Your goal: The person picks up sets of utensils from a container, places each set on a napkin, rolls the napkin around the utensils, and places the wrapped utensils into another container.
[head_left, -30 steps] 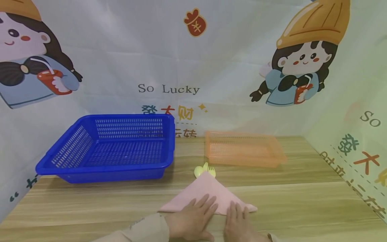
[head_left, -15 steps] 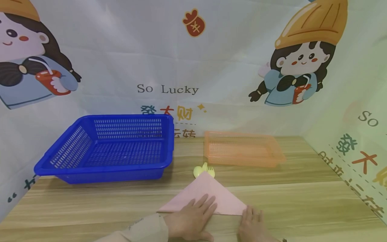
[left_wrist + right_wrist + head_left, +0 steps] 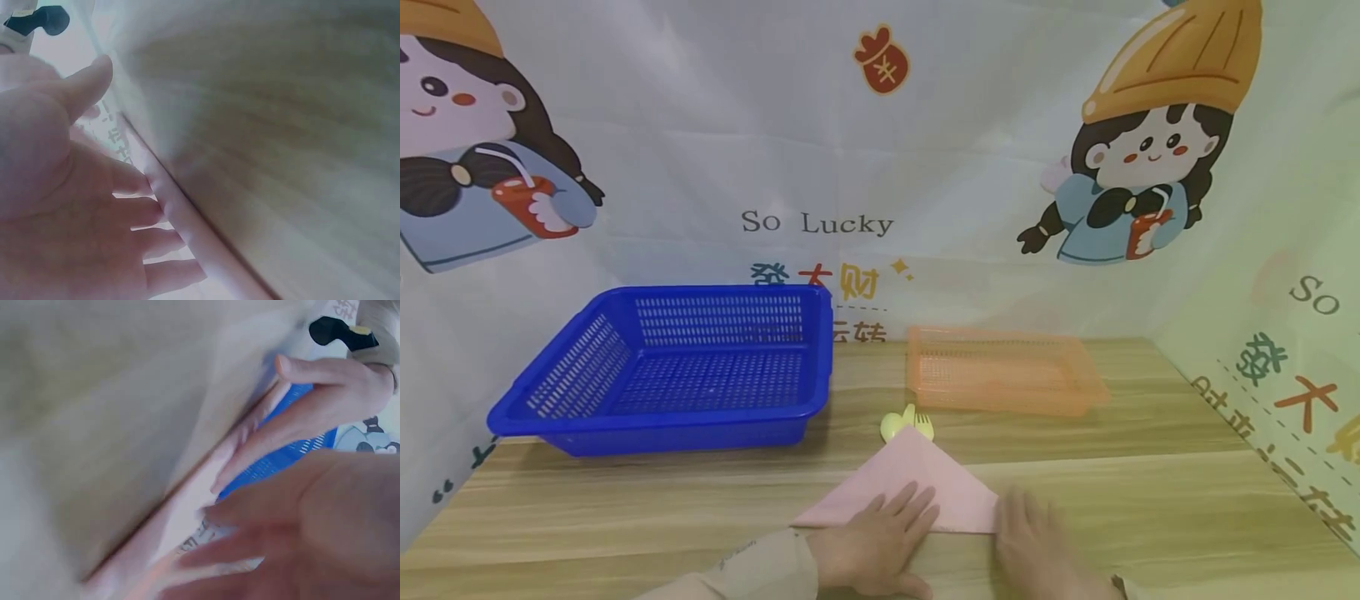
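A pink napkin (image 3: pixel 925 471), folded into a triangle, lies on the table with its tip pointing away from me. Past the tip show a pale yellow spoon (image 3: pixel 891 426), a matching fork (image 3: pixel 924 425) and a narrow piece between them; the napkin covers the rest. My left hand (image 3: pixel 880 542) rests on the napkin left of its middle, fingers straight. At the right corner, my right hand (image 3: pixel 1037 542), blurred, touches the napkin with extended fingers and hides that corner. In the left wrist view, the fingers (image 3: pixel 169 244) lie over the long folded edge.
A large blue basket (image 3: pixel 692 421) stands on the table at the back left. Farther right sits a smaller orange basket (image 3: pixel 1007 400). A printed white cloth (image 3: pixel 700 167) hangs behind and along the sides.
My right hand slid rightward along the napkin's lower edge to the right corner, then shifted slightly there. The raised right corner now lies under or behind that hand. My left hand stayed put.
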{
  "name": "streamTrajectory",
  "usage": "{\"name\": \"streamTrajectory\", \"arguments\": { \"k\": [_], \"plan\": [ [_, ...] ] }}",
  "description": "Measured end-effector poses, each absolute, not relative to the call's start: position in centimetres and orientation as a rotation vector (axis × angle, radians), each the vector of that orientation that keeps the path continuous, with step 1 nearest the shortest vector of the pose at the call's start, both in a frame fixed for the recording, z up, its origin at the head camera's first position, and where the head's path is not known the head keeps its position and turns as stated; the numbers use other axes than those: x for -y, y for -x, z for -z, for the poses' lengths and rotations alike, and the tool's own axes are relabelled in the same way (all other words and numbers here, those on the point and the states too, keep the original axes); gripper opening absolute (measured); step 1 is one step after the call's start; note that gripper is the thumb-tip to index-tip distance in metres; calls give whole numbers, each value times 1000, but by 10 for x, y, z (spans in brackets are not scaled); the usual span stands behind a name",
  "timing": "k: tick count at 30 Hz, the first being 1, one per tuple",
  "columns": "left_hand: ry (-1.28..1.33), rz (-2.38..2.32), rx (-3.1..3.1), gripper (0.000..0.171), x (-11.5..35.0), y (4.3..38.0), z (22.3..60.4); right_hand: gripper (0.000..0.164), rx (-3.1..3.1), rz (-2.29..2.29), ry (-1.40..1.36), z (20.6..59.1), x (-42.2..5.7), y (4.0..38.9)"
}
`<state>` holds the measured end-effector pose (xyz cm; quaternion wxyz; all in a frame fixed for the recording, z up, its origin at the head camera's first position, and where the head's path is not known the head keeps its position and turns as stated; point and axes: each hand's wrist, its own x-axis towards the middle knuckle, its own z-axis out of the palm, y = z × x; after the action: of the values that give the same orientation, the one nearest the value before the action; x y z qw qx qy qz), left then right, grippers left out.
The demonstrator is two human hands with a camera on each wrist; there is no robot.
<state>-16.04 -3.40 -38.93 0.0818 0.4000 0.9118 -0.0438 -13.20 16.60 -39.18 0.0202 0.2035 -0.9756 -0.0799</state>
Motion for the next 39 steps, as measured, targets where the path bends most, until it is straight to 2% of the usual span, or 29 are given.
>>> {"name": "streamTrajectory", "arguments": {
  "k": [4, 6, 13, 17, 24, 32, 39],
  "plan": [
    [-1180, 77, -2698, 81, 35, 160, 388, 50, 2997, -53, -1032, 377, -158, 136],
    [-1175, 33, -2678, 82, 36, 161, 387, 52, 2993, -137, -1137, 374, -152, 138],
    [-1210, -99, -2641, 82, 41, 165, 385, 51, 3046, -185, -1195, 376, -135, 145],
    [-1112, -145, -2647, 84, 47, 162, 385, 51, 3057, -173, -1216, 379, -132, 147],
    [-972, -123, -2664, 85, 58, 154, 384, 88, 3064, -114, -1237, 381, -132, 146],
    [-957, -80, -2663, 84, 59, 153, 383, 91, 3027, -75, -1237, 382, -127, 147],
    [-911, 56, -2729, 81, 62, 149, 393, 82, 2987, -18, -1253, 384, -126, 147]
  ]
}}
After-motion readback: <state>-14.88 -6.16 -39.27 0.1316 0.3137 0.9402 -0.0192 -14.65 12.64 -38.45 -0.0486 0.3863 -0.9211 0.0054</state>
